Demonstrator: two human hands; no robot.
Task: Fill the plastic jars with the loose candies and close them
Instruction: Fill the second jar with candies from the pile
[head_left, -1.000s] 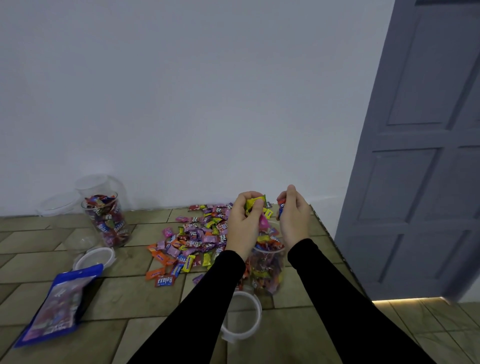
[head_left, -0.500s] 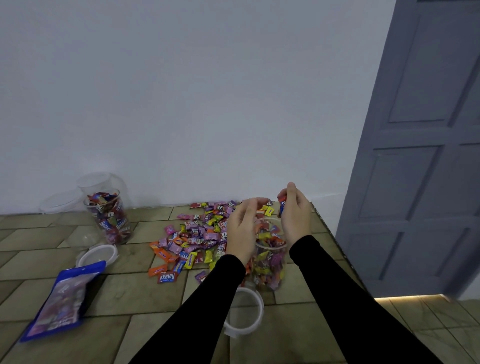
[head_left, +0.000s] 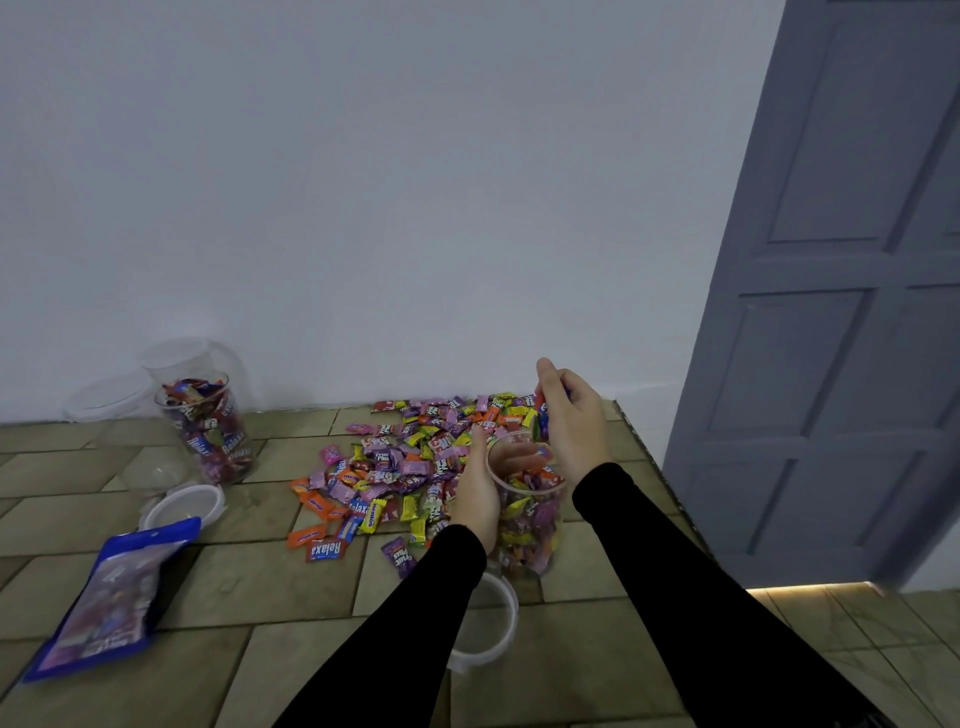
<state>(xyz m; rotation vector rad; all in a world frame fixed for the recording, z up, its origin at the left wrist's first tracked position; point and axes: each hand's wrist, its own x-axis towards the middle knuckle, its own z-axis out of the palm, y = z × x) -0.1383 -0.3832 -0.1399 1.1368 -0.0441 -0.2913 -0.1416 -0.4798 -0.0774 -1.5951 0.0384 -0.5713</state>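
Note:
A clear plastic jar (head_left: 530, 525), partly filled with wrapped candies, stands on the tiled surface in front of me. My left hand (head_left: 475, 493) grips its left side, fingers curled around the rim. My right hand (head_left: 569, 421) hovers just above the jar's mouth, pinching a few wrapped candies (head_left: 542, 413). A heap of loose candies (head_left: 410, 462) lies spread out to the left of the jar and behind it. A second jar (head_left: 210, 431), also holding candies and without a lid, stands at the far left.
A white lid (head_left: 491, 631) lies just in front of the near jar, another lid (head_left: 184, 506) near the left jar. Two empty clear jars (head_left: 171, 358) stand by the wall. A blue candy bag (head_left: 111, 587) lies at the left. The surface ends at right, beside a grey door (head_left: 852, 312).
My left hand dropped its yellow candies into the jar, then moved down to grip the jar's side. My right hand stays above the mouth with its candies.

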